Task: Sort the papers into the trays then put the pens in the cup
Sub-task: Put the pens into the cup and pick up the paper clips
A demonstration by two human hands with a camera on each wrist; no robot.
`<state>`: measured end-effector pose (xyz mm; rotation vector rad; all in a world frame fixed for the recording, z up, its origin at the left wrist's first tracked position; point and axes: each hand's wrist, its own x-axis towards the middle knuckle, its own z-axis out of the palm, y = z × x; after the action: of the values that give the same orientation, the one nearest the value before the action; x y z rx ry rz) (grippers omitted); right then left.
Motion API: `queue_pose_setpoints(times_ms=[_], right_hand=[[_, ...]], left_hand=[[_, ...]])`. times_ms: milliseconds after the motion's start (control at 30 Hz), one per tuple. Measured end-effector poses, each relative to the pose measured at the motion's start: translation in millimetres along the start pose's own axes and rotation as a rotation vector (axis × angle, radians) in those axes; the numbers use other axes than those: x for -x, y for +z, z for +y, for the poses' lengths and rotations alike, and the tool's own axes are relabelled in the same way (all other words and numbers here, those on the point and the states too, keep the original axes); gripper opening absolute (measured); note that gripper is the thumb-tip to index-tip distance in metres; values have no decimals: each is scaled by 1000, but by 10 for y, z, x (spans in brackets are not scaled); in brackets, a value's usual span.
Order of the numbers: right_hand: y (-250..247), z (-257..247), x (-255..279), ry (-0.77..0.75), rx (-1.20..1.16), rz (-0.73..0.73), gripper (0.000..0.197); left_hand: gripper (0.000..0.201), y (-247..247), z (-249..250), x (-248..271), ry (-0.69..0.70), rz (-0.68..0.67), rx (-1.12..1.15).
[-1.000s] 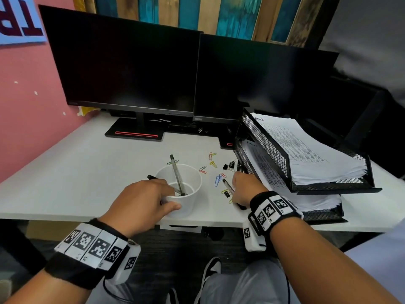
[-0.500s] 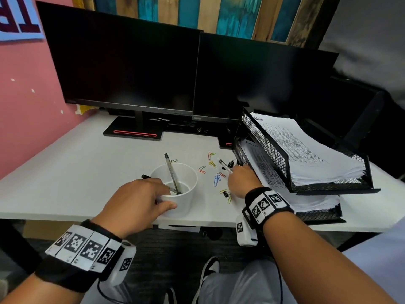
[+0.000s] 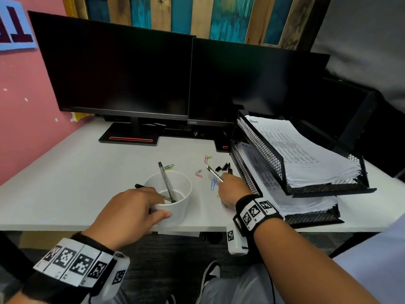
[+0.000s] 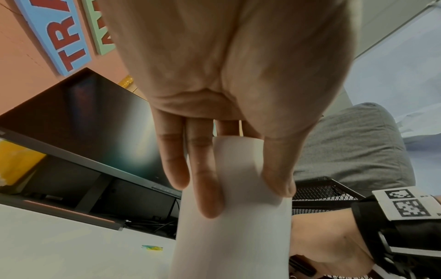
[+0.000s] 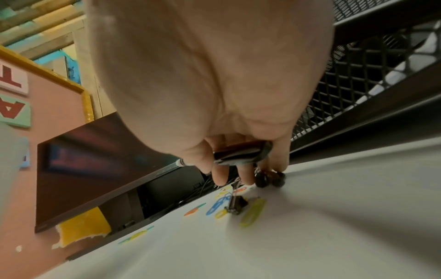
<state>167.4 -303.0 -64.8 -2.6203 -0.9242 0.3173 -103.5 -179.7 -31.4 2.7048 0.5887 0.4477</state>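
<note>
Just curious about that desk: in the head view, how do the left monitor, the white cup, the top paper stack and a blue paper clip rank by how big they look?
1. left monitor
2. top paper stack, though it lies nearer the camera
3. white cup
4. blue paper clip

My head camera looks forward and down from above the white desk. My left wrist camera sits close under the palm, facing the white plastic cup at 12 o'clock. My right wrist camera skims the desk, sharing the coloured paper clips.
</note>
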Motion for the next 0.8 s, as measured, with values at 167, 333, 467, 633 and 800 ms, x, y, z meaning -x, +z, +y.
queue_pose_setpoints(times_ms=[167,333,467,633,800], right_hand=[[-100,82,-18,-4,-93,194,15],[-154,102,-33,70,32,123,24],[-126,94,-88,141,66,41,33],[-165,83,-133,184,14,6,45],[-170,107,-166,191,-46,-31,44]], left_hand=[[17,-28,32,-3,-4,-13,4],[18,-53,68,-9,-4,-14,-6],[19,-67,70,2,-9,-18,-9],[21,-70,38,14,-14,-25,-20],[21,-49,39,7,-3,-16,-13]])
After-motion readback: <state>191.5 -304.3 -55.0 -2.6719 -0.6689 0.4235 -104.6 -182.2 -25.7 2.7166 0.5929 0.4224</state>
